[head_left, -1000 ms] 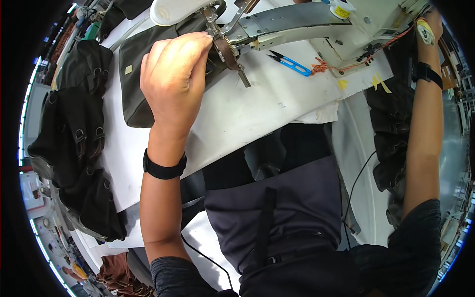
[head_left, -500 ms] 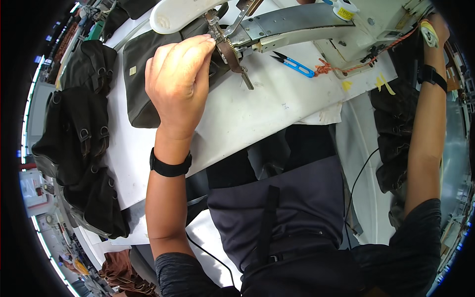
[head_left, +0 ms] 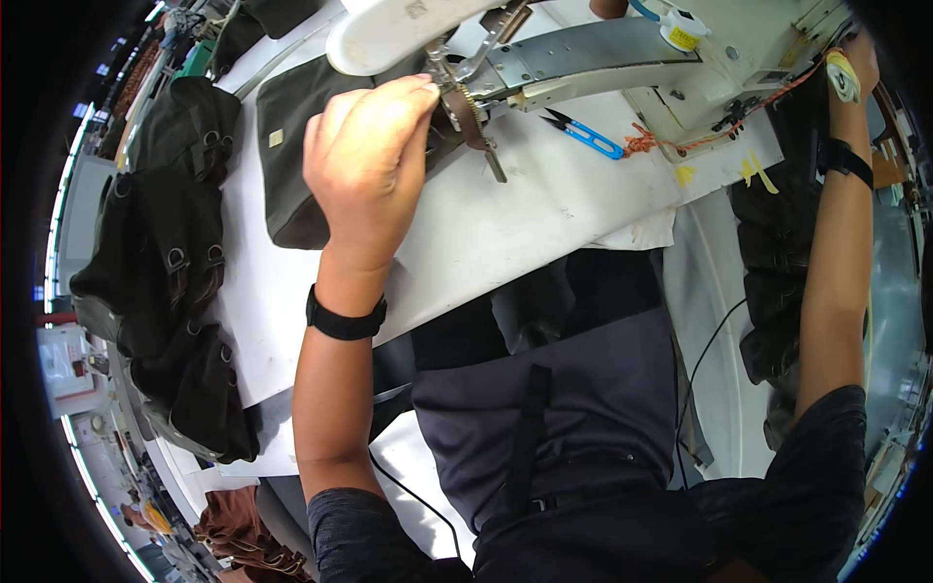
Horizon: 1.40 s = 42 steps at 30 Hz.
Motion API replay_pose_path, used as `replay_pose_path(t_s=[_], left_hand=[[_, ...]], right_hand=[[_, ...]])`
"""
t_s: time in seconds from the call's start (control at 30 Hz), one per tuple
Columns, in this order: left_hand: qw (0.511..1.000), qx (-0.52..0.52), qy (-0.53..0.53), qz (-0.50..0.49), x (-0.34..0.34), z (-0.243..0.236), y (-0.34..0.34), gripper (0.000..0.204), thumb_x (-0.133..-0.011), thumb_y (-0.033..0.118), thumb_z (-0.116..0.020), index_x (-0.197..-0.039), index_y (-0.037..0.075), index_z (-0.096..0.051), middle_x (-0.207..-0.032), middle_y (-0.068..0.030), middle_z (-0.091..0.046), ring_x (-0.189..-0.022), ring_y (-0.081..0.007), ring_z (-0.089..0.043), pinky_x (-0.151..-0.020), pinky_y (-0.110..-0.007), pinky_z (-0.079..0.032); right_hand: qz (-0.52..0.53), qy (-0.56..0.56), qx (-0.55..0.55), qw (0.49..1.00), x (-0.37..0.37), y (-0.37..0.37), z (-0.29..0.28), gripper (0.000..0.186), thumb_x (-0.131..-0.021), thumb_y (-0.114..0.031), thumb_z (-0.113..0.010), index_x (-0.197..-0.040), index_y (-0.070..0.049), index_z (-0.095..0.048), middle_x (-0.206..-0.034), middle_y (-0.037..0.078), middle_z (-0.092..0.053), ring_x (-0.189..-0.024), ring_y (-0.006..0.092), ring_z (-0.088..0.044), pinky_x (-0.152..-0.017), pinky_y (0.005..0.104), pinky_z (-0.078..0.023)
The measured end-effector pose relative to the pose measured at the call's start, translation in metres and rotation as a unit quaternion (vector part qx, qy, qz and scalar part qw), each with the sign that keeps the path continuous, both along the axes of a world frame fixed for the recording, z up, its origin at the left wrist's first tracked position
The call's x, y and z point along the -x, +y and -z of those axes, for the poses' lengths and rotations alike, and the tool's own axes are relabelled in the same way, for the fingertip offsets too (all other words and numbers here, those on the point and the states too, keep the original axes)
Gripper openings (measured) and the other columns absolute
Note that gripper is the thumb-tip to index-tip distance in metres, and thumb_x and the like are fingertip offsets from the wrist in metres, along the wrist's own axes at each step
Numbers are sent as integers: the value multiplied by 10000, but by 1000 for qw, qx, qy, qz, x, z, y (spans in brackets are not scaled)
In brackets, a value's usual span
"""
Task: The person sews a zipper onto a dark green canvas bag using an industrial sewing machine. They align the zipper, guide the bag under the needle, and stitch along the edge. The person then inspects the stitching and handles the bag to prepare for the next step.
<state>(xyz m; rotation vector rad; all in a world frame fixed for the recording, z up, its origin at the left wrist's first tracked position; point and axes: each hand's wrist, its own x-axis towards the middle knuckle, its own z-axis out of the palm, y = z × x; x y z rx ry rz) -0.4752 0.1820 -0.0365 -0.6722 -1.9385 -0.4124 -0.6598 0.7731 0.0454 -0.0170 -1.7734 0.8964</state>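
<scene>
My left hand (head_left: 369, 170), a black band on its wrist, is closed beside the presser foot and toothed roller (head_left: 459, 107) of a white sewing machine (head_left: 398, 37). Its thumb and fingertips press together there; whatever they pinch is hidden. Behind and under the hand, a dark grey-green fabric bag (head_left: 292, 185) with a small pale tag lies on the white table (head_left: 466, 233). Far out at the right, my right hand (head_left: 857, 63) reaches to the machine's far end, past a pale yellow wrapped bundle at its wrist. Those fingers are hidden near the picture's rim.
Blue thread snips (head_left: 588, 136) lie on the table right of the roller, beside orange thread (head_left: 641, 141). A small white oil bottle (head_left: 683, 29) stands on the machine. Dark bags with metal rings (head_left: 155, 262) pile along the left edge; more dark bags (head_left: 773, 262) hang at right.
The whole view has shifted slightly, so the machine, bag and left hand sit a little further right in the picture. Both hands stay at about the same places on the machine.
</scene>
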Motion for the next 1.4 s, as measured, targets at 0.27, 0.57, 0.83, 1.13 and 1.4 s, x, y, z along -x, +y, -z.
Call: replay_pose_path(t_s=[0.27,0.57,0.83,1.13,1.4], left_hand=[[999,-3,-36,-17,-11,-8,0,179,-802,44,-808,-953,129,-762,-1021,5,-790,-883,-186,-699,-733,-326,-468],[998,-53,-25,-20,-14,-4,4,145,-808,65,-787,-948,96,-765,-1018,13,-788,-878,-191,-678,-756,-331,-479],[996,-72,-53,-26,-18,-2,3,88,-856,92,-766,-943,104,-762,-1024,12,-790,-873,-181,-680,-790,-334,-487],[990,3,-141,14,-38,-8,-13,329,-920,54,-682,-1246,84,-719,-1249,-88,-734,-1128,-282,-684,-978,-385,-507],[865,68,-478,134,30,-71,-45,372,-1080,211,-536,-1361,-2,-652,-1359,-137,-674,-1301,-227,-581,-1139,-343,-391]], right_hand=[[48,-71,29,996,8,7,14,612,-1023,-581,-534,-1157,-12,-716,-1070,176,-733,-976,280,-692,-852,345,-515],[89,-143,-104,980,55,65,-114,658,-994,-601,-608,-1246,-7,-743,-1141,149,-768,-1113,247,-707,-979,338,-500],[-67,44,171,982,18,-18,-28,591,-1061,-507,-549,-1213,43,-702,-1114,138,-738,-997,194,-693,-898,343,-535],[-111,27,251,961,-89,-41,-40,351,-1089,-267,-567,-1206,40,-692,-947,85,-712,-769,134,-644,-695,268,-549],[-483,-233,90,839,-215,-310,65,324,-1046,-241,-590,-1228,1,-707,-731,-12,-646,-575,45,-556,-520,233,-467]])
